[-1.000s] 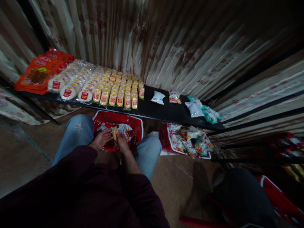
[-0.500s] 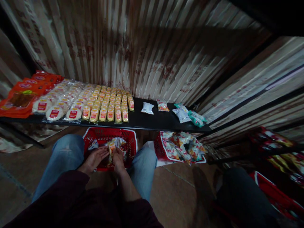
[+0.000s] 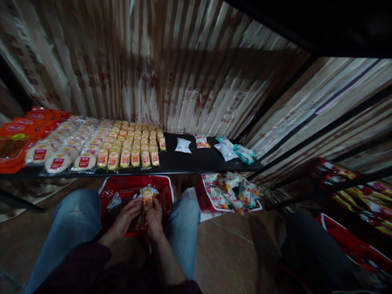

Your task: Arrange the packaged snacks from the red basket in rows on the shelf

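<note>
My right hand [image 3: 154,217] is closed on a small yellow packet [image 3: 147,195], which it holds upright by its lower end. My left hand [image 3: 126,218] is just beside it, fingers bent and reaching the packet's lower edge; I cannot tell whether it grips. Both hands are over a red basket [image 3: 131,179] on the floor between my knees. The packet stands above the basket's middle. More wrapped packets lie inside the basket, dim and partly hidden by my hands.

Just beyond the basket runs a low black shelf [image 3: 190,163].

- Left end: orange bags [image 3: 15,139].
- Next: round cakes [image 3: 61,153] in clear wrap with red labels, in rows.
- Next: yellow packets [image 3: 131,145] in close rows, matching the one held.
- Right of the rows, apart from them: one white packet [image 3: 183,145], one orange packet [image 3: 201,141], one grey packet [image 3: 226,151] and green packets [image 3: 245,154] touching it.

To the right of my right knee, below the shelf's edge, a second basket [image 3: 203,200] holds a heap of mixed snack bags [image 3: 232,190]. Striped sheeting [image 3: 171,73] covers the wall behind the shelf.
</note>
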`<state>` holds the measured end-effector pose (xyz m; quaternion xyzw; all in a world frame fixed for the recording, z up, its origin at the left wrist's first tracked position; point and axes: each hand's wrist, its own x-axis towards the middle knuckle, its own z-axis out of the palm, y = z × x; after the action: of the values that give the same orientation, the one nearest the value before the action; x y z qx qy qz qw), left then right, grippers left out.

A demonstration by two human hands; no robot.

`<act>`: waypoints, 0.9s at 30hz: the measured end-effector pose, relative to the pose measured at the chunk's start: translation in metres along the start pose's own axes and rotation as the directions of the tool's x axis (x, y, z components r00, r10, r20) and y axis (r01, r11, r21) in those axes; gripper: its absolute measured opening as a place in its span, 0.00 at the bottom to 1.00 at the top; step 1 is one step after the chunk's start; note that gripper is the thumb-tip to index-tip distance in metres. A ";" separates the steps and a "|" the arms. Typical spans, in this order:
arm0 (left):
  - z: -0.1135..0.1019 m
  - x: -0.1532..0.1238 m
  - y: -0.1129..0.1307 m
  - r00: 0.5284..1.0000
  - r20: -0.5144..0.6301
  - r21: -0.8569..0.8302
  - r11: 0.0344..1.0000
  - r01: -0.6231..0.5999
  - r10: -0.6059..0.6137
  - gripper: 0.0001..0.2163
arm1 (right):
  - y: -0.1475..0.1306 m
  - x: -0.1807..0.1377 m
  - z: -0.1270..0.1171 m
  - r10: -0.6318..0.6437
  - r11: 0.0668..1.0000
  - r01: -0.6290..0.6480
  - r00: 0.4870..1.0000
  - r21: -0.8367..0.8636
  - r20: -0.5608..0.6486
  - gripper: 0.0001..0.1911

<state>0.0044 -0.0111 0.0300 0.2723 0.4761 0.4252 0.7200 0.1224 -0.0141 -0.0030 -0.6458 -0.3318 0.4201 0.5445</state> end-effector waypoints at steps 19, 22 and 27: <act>0.059 0.008 0.032 0.971 0.182 0.156 0.970 -0.186 0.157 0.20 | -0.062 0.011 -0.031 -0.158 0.987 0.160 0.985 0.025 -0.073 0.22; 0.066 0.008 0.037 0.961 0.198 0.187 0.954 -0.232 0.195 0.20 | -0.067 0.014 -0.033 -0.172 0.984 0.174 0.983 0.033 -0.072 0.24; 0.080 0.011 0.046 0.948 0.213 0.238 0.928 -0.287 0.239 0.18 | -0.078 0.022 -0.037 -0.224 0.974 0.224 0.969 -0.011 -0.101 0.25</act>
<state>0.0634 0.0219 0.0937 0.4653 0.4209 0.4240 0.6531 0.1676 0.0038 0.0713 -0.6245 -0.3743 0.3224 0.6049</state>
